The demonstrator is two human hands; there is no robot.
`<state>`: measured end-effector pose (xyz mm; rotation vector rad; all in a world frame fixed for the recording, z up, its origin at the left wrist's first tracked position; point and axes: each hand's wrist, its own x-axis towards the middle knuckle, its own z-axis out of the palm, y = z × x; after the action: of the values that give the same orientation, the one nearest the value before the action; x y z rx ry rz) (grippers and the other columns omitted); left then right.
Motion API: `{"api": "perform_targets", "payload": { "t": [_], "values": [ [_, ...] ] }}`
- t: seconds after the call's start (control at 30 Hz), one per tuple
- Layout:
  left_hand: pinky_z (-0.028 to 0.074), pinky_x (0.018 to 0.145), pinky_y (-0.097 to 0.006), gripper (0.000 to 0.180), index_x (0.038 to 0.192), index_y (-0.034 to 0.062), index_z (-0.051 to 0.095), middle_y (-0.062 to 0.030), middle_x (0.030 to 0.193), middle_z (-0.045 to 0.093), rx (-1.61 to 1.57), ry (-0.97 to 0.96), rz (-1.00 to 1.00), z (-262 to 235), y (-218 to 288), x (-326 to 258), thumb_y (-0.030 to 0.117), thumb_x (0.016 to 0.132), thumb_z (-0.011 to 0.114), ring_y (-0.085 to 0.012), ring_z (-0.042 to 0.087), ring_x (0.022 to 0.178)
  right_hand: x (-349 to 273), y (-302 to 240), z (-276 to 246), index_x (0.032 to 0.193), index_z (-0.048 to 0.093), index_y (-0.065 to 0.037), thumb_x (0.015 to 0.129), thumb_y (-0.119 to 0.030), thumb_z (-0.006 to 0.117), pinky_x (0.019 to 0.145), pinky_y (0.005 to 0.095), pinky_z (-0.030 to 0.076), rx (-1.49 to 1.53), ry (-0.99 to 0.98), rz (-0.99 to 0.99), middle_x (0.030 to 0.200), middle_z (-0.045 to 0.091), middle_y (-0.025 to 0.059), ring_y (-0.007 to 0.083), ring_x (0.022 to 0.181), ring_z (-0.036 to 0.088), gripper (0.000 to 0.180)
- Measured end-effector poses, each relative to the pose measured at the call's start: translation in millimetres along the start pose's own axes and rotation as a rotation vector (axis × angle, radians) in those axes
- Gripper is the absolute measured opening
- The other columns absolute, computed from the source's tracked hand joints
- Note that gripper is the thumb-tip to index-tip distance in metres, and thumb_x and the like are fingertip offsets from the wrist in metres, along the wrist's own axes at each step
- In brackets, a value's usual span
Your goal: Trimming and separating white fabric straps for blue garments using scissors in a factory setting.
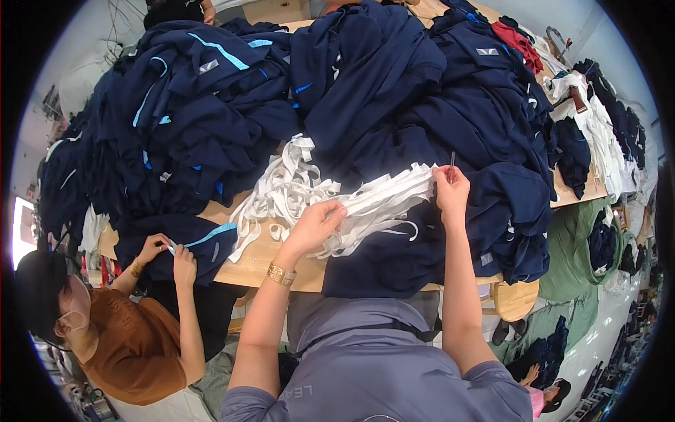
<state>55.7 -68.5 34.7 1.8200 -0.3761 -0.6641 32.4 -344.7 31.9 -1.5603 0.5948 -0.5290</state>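
A bunch of white fabric strips (390, 194) stretches between my two hands above the table. My left hand (320, 224) is closed on the strips' near-left part. At their far-right end my right hand (451, 188) pinches them. A thin, pointed metal tool (452, 160) sticks up from the right hand; its grip is hidden, so its exact kind is unclear. Loose strips hang below the held bunch. Left of it lies a tangled heap of white strips (292, 181), partly on the wooden table and against dark navy garments.
Large piles of navy garments (190, 105) cover the table's far side; more navy cloth (380, 274) drapes over its front edge. Bare wooden tabletop (246, 271) shows at left. A co-worker in brown (133, 337) handles a navy piece at left. A wooden stool (515, 301) stands at right.
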Motion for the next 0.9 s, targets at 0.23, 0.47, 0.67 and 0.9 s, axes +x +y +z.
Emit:
{"api": "perform_targets", "payload": {
  "t": [0.23, 0.47, 0.67, 0.9],
  "values": [
    [0.042, 0.057, -0.025, 0.025, 0.084, 0.0008, 0.059, -0.0039, 0.063, 0.058, 0.132, 0.073, 0.010, -2, 2, -3, 0.024, 0.087, 0.052, -0.0096, 0.054, 0.058, -9, 12, 6, 0.082, 0.059, -0.001, 0.082, -0.012, 0.062, 0.039, 0.0193, 0.022, 0.035, 0.067, -0.296, 0.057, 0.044, -0.0069, 0.0010, 0.043, 0.033, 0.011],
    [0.039, 0.054, -0.025, 0.023, 0.083, 0.0016, 0.056, -0.0036, 0.062, 0.056, 0.077, 0.088, 0.040, 1, -2, -2, 0.024, 0.088, 0.051, -0.0090, 0.051, 0.056, -110, 12, 33, 0.085, 0.057, 0.000, 0.095, -0.041, 0.032, 0.033, 0.0204, 0.020, 0.239, -0.610, 0.182, 0.047, 0.032, -0.0046, 0.0040, 0.035, 0.027, 0.049],
    [0.036, 0.051, -0.026, 0.022, 0.083, 0.0025, 0.056, -0.0040, 0.059, 0.054, 0.129, 0.104, 0.096, 5, 4, -6, 0.023, 0.088, 0.050, -0.0097, 0.046, 0.052, -127, 17, 56, 0.086, 0.055, 0.000, 0.094, -0.041, 0.037, 0.031, 0.0201, 0.018, 0.295, -0.738, 0.463, 0.047, 0.030, -0.0047, 0.0044, 0.033, 0.023, 0.045],
    [0.035, 0.048, -0.027, 0.022, 0.084, 0.0018, 0.056, -0.0087, 0.059, 0.052, 0.185, 0.170, 0.143, 7, 2, -8, 0.023, 0.086, 0.053, -0.0120, 0.042, 0.049, -117, 9, 61, 0.079, 0.051, -0.001, 0.092, -0.044, 0.039, 0.032, 0.0205, 0.015, 0.228, -0.775, 0.476, 0.045, 0.027, -0.0061, 0.0036, 0.033, 0.020, 0.047]
  ]
}}
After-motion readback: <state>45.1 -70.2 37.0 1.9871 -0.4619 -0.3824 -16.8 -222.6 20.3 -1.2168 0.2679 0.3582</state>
